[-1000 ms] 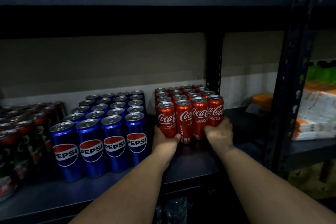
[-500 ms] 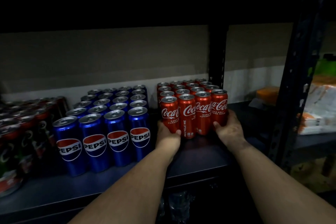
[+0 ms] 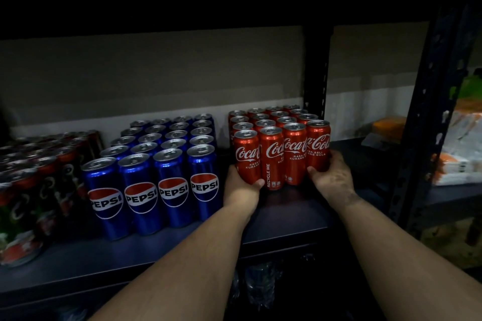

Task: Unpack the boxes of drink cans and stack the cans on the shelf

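The left hand (image 3: 241,191) grips the front-left corner of the red Coca-Cola cans (image 3: 281,148) and the right hand (image 3: 332,180) grips their front-right corner, fingers curled around the cans. This block stands on the dark shelf (image 3: 287,219), 4 cans wide. Just left of it stand the blue Pepsi cans (image 3: 156,177), and further left some dark green-red cans (image 3: 31,190).

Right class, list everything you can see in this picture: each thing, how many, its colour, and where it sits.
Coca-Cola cans: sixteen visible, red, shelf right of centre.
Pepsi cans: about twenty, blue, shelf centre.
Dark cans: many, red and green, shelf far left.
Shelf: one, dark.
Upright posts: two, dark, right side.
Wrapped packs: white and orange, neighbouring shelf at right.
Left hand: grips front-left Coca-Cola can.
Right hand: grips front-right Coca-Cola can.
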